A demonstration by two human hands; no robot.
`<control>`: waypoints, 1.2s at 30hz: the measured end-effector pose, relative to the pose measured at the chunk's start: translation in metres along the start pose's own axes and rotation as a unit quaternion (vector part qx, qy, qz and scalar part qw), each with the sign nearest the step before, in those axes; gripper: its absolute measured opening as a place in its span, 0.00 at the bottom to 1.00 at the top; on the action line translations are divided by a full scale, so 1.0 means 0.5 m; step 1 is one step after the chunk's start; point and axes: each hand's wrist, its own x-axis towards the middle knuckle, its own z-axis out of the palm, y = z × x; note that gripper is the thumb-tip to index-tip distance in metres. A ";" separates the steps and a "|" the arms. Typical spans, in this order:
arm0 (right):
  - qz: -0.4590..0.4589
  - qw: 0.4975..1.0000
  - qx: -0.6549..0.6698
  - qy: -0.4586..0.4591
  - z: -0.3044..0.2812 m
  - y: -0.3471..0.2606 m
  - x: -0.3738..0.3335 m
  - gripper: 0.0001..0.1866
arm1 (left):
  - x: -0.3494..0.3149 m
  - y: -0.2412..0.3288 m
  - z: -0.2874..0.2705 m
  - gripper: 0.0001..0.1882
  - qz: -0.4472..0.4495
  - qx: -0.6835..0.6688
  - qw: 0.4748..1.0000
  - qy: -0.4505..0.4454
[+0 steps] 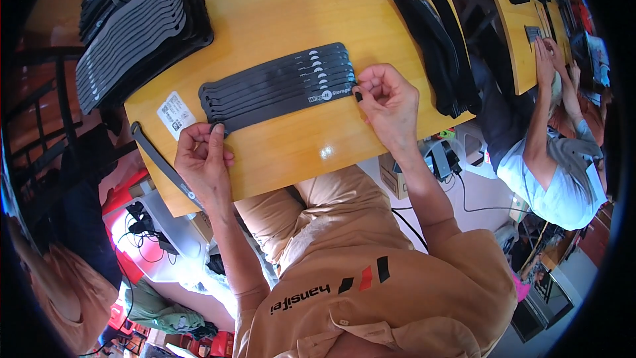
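Tan fabric shirt (424, 278) sits nearest. Between left hand (204, 157) and right hand (389, 106), each pinching an end, flat overlapping black straps (271, 89) span the glossy counter (298, 152).

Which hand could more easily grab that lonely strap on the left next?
Probably the left hand: it is close beside the single long dark-grey strap at the left edge of the glossy yellow table. The right hand is farther away, near the right end of the fanned flat dark-grey straps.

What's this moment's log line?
left hand: at left end, fanned black straps | right hand: at their right end | white label: on table | strap stack: upper left
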 end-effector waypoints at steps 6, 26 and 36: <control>-0.006 1.000 -0.004 0.000 0.002 0.001 -0.003 0.09 | -0.002 0.001 0.000 0.05 0.012 -0.002 1.000 -0.010; -0.026 0.998 -0.056 -0.005 0.003 -0.009 -0.002 0.07 | 0.001 -0.005 0.004 0.09 0.061 0.040 0.997 0.024; -0.158 0.980 -0.119 -0.004 -0.027 -0.054 -0.009 0.11 | -0.034 0.043 0.004 0.19 0.215 0.165 0.961 0.062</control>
